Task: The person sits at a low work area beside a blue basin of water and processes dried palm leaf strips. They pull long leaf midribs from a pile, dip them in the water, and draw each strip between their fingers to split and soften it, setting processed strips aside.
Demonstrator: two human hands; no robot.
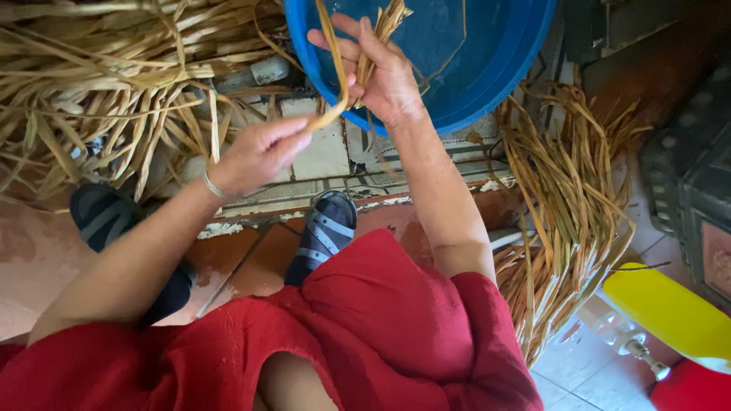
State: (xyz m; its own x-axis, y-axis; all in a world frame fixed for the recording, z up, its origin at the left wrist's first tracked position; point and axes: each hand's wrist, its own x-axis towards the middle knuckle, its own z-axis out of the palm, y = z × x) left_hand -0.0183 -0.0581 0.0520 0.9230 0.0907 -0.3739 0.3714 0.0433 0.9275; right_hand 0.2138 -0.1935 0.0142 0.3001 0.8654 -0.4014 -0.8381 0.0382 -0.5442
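Dried leaf strip (336, 72) arcs taut between both hands above the blue basin (487, 76). Left hand (259, 152) fingers pinch its lower end; right hand (384, 72) fingers close around its upper part with a small bundle (378, 34), keeping it stretched.

Tiled floor (586, 373) bears dried leaves (563, 221) and blue basin (487, 84)

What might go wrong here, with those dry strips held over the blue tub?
The strip bent between the left hand and right hand looks dry, so it may crack or cut a finger. Loose strips heaped on the floor beside the sandalled foot could perhaps cause a slip.
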